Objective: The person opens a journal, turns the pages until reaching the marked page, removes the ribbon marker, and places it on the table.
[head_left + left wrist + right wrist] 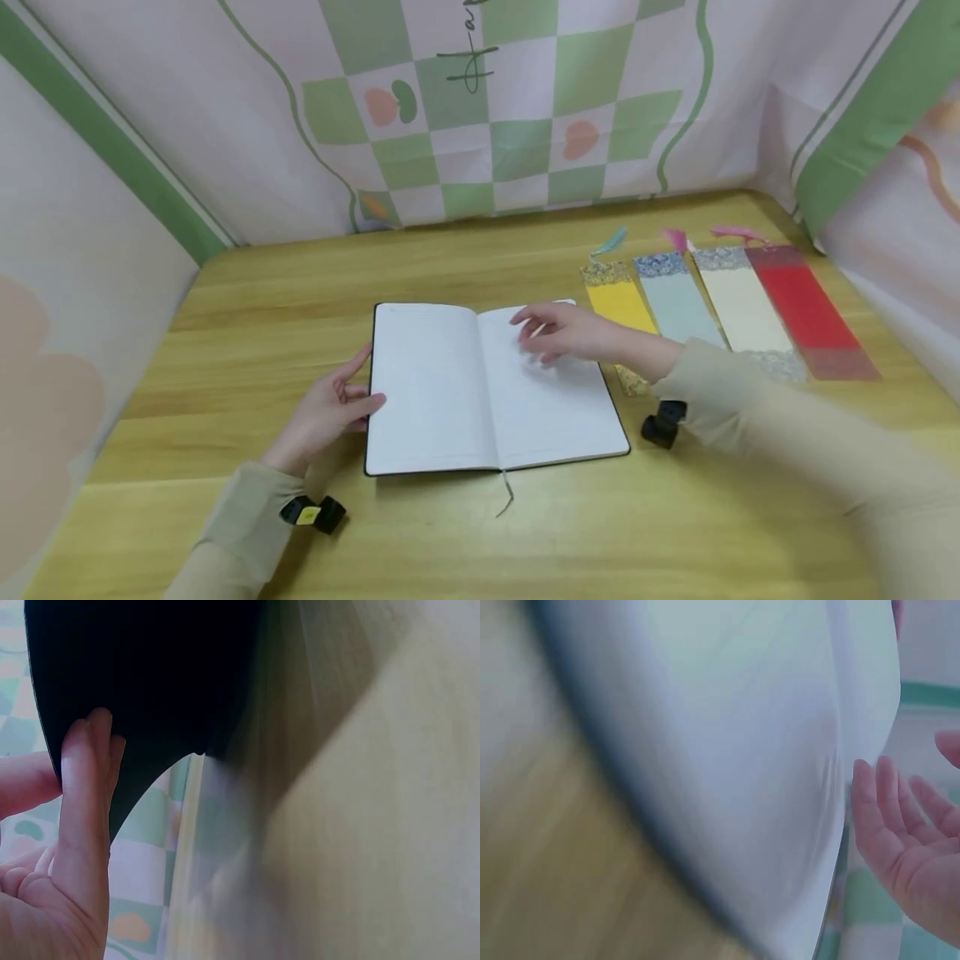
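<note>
An open notebook (431, 392) with blank white pages and a dark cover lies mid-table in the head view. My left hand (322, 417) grips its left edge, thumb on the page and fingers beneath. The left wrist view shows those fingers (86, 772) against the black cover (150, 667), which is tilted off the wood. Above the right page hovers my right hand (562, 333), fingers loosely bent with nothing in them. In the right wrist view the right hand (915, 840) appears beside the white page (742, 750), its fingers apart. A thin ribbon (510, 492) hangs from the notebook's lower edge.
To the right lie several tasselled bookmarks: a yellow one (618, 304), a pale blue one (682, 304), a cream one (746, 308) and a red one (810, 308). The right forearm passes over some of them. A patterned curtain (517, 150) hangs behind the wooden table (285, 308).
</note>
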The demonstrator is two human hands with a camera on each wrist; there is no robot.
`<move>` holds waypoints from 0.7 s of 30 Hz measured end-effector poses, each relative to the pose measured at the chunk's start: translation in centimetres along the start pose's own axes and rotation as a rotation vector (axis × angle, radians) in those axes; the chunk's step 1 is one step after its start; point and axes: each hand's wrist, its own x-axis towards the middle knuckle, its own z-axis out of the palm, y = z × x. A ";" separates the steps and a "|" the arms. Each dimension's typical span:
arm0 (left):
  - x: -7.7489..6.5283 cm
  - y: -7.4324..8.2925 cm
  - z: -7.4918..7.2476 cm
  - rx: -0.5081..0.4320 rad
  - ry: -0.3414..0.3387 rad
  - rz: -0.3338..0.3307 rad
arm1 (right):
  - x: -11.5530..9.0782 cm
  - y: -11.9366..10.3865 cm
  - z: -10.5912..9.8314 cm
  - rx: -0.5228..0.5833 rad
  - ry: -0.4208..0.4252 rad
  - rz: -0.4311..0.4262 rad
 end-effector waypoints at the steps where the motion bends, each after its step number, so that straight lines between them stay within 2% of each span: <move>1: 0.0 0.1 0.0 -0.007 0.002 0.001 | 0.4 -0.5 0.7 0.021 -0.015 -0.001; 6: -0.1 0.7 0.2 -0.036 0.012 0.007 | 2.1 -2.7 3.3 0.095 -0.054 -0.009; 11: -0.1 1.6 0.4 -0.082 0.010 0.030 | 3.0 -4.5 5.0 0.133 -0.077 -0.025; 17: -0.3 3.0 1.0 -0.103 -0.001 0.068 | 3.0 -5.9 5.8 0.166 -0.093 -0.045; 21: -0.7 4.3 1.7 -0.147 -0.051 0.122 | 2.4 -6.4 5.5 0.198 -0.080 -0.050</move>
